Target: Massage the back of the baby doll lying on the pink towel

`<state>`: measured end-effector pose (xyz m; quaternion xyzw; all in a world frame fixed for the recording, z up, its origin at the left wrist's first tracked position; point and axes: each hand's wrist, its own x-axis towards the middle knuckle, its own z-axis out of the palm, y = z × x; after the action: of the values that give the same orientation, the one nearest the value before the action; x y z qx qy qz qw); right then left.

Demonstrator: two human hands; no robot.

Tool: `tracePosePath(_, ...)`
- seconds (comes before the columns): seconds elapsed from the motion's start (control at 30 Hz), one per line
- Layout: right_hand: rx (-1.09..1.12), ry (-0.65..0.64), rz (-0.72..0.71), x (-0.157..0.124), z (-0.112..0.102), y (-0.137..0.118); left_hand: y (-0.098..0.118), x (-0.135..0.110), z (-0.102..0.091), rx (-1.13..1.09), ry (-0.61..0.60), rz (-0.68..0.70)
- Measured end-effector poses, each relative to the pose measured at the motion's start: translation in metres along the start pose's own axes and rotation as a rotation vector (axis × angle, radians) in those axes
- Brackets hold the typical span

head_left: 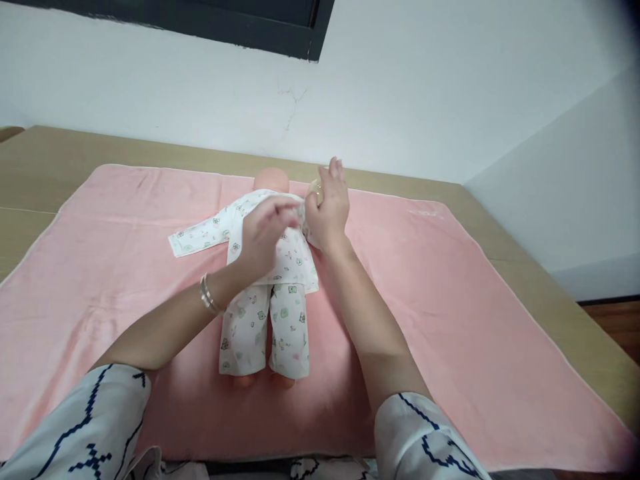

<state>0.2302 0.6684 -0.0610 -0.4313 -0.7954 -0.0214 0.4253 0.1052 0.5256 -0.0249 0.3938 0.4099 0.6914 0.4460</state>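
A baby doll (271, 180) lies on its back on a pink blanket (450, 300), head toward the wall. It wears a white printed top (295, 257) and matching trousers (265, 327). My left hand (265, 233) rests over the doll's chest, fingers closed on the edge of the top near the shoulder. My right hand (327, 207) is at the doll's far shoulder, thumb and palm against the fabric and the other fingers raised. The doll's left sleeve (197, 238) lies stretched out flat. The doll's other arm is hidden behind my hands.
The blanket covers a wooden table (45, 160) set against a white wall (400, 87). A dark window frame (280, 33) sits above. Wooden floor (617, 327) shows at the right. A bracelet (207, 295) is on my left wrist.
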Motion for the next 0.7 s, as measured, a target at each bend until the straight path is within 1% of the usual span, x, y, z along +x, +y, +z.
tracePosePath(0.03,-0.014,-0.009,0.016,0.004,-0.002,0.007,-0.004,0.017,0.006,-0.074,-0.002,-0.035)
tracePosePath(0.07,-0.022,-0.032,0.022,0.008,-0.004,0.014,-0.009,0.036,0.012,-0.169,-0.008,-0.114)
tracePosePath(0.17,-0.035,-0.145,-0.006,0.013,-0.006,0.027,-0.021,0.088,0.022,-0.44,-0.051,-0.436)
tracePosePath(0.2,-0.044,-0.17,-0.017,0.013,-0.006,0.028,-0.024,0.101,0.024,-0.508,-0.058,-0.495)
tracePosePath(0.27,-0.071,-0.181,-0.021,0.013,-0.006,0.029,-0.029,0.117,0.029,-0.602,-0.079,-0.546)
tracePosePath(0.37,-0.105,-0.147,-0.013,0.014,-0.007,0.026,-0.031,0.125,0.039,-0.648,-0.111,-0.541)
tracePosePath(0.5,-0.122,-0.125,-0.026,0.015,-0.007,0.024,-0.026,0.126,0.047,-0.616,-0.155,-0.546)
tracePosePath(0.6,-0.137,-0.117,-0.018,0.014,-0.004,0.023,-0.022,0.126,0.045,-0.583,-0.163,-0.551)
tracePosePath(0.7,-0.154,-0.119,-0.019,0.012,0.001,0.021,-0.022,0.123,0.036,-0.597,-0.151,-0.539)
